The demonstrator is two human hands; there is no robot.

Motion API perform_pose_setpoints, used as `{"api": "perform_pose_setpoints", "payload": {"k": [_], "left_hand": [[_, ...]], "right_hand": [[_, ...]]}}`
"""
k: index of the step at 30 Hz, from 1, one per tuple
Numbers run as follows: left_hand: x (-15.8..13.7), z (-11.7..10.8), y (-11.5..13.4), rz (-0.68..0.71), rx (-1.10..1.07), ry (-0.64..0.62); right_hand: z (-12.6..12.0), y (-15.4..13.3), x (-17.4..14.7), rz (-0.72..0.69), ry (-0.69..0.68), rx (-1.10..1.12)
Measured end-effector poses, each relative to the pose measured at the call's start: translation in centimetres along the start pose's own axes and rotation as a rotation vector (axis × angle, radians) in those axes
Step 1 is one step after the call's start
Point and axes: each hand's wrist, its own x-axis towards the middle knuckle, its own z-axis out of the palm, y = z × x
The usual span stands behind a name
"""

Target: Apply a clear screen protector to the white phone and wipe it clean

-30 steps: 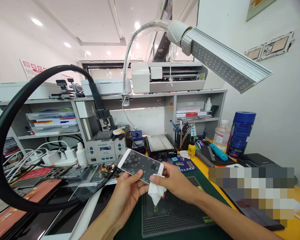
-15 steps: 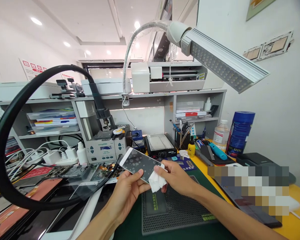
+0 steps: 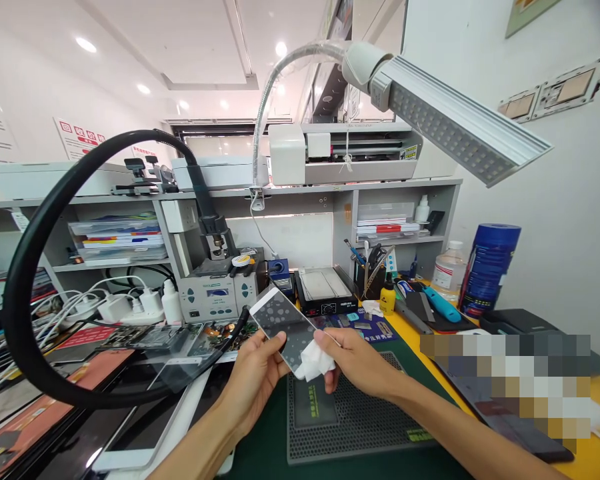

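Note:
A phone screen (image 3: 283, 319) with a white top border and pale round spots on its dark face is tilted in front of me. Its left edge is gripped by my left hand (image 3: 260, 367), the thumb lying on the glass. My right hand (image 3: 353, 357) pinches a crumpled white tissue (image 3: 316, 360) against the lower right part of the screen. Some fingers of both hands are hidden behind the screen and tissue. Below them lies a dark perforated work mat (image 3: 360, 427).
A black hose (image 3: 17, 267) loops on the left beside a hot air station (image 3: 215, 300). Behind the hands sits a heating plate (image 3: 325, 287). To the right stand a yellow bottle (image 3: 387, 298) and a pen holder (image 3: 369, 279). An LED lamp (image 3: 460, 120) hangs overhead.
The screen has turned slightly clockwise and tilts more steeply. The tissue has shifted a little toward its lower end with my right hand. The whole view has moved slightly.

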Motion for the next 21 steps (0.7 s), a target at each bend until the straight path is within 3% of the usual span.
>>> {"api": "perform_pose_setpoints", "payload": {"k": [10,15,21], "left_hand": [[-0.2,-0.2,0.2,-0.054,0.038,-0.005],[-0.8,0.1,0.2,-0.101,0.089,-0.032],[-1.3,0.4,0.2,-0.107,0.157,-0.167]], "right_hand": [[0.0,-0.3,-0.3,0.039,-0.171,-0.086],[-0.6,0.0,0.2,0.023,-0.132,-0.114],[-1.1,-0.1,0.4,0.015,-0.049,-0.072]]}}
